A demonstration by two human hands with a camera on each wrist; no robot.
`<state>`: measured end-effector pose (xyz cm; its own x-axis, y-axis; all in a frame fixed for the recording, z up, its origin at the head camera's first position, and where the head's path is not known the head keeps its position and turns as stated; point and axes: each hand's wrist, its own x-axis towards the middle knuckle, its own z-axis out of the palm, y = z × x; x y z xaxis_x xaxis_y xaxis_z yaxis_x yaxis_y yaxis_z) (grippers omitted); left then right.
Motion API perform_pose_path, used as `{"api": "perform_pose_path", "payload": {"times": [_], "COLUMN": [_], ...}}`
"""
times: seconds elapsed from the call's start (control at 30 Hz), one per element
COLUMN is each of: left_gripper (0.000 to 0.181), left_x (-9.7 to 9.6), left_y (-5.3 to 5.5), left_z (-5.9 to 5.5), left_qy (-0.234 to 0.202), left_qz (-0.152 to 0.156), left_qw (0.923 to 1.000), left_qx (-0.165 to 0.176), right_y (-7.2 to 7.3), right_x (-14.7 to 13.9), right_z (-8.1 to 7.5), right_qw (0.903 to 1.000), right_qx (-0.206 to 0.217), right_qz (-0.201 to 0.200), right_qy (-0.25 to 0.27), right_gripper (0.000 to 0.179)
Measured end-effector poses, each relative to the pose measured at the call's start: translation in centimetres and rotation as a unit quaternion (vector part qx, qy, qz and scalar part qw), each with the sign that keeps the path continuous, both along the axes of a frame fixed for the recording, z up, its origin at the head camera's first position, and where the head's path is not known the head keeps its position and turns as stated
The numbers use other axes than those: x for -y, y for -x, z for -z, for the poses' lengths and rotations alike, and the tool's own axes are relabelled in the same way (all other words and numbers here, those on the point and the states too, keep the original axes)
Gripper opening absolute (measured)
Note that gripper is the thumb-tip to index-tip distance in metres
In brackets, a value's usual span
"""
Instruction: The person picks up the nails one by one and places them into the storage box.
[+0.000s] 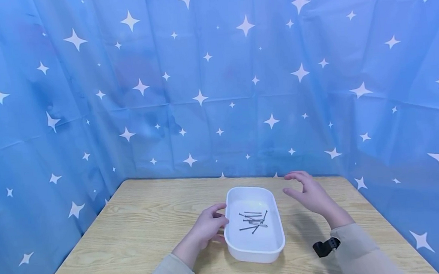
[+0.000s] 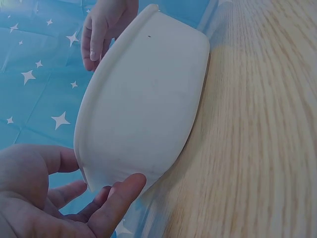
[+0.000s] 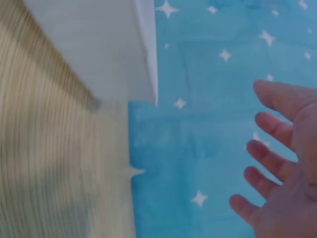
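Note:
A white plastic tub [image 1: 256, 251] with rounded corners stands on the wooden table, and several dark nails [image 1: 254, 221] lie in a loose heap on its floor. Beside the tub's left wall is my left hand [image 1: 207, 227], with its fingertips right at the rim. In the left wrist view its fingers [image 2: 119, 201] are spread and slightly bent next to the tub's outer wall [image 2: 143, 99]. My right hand [image 1: 312, 194] hovers off to the right of the tub, apart from it. Its fingers [image 3: 271, 158] are spread and loosely bent, with nothing between them.
The wooden table [image 1: 152, 215] extends on both sides of the tub. A blue curtain [image 1: 215, 81] with white stars hangs behind the table and along both sides. Each sleeve cuff has a black wrist device, such as the right one [image 1: 326, 247].

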<state>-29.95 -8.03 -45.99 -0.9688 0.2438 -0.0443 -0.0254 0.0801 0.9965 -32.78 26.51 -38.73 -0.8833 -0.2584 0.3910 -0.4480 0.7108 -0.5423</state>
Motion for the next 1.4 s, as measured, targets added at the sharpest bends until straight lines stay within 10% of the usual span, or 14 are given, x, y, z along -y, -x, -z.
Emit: {"api": "perform_pose_path", "payload": {"times": [1.4], "left_gripper": [0.063], "left_x": [-0.1], "left_y": [-0.1], "left_z": [0.0], "left_qy": [0.000], "left_qz": [-0.002], "left_qw": [1.0000], "left_qx": [-0.002], "right_y": [2.4], "right_x": [-10.2], "right_z": [5.9], "right_qw": [0.9873], "right_qx": [0.128], "right_qz": [0.088], "right_qy": [-0.034], "right_gripper": [0.094]}}
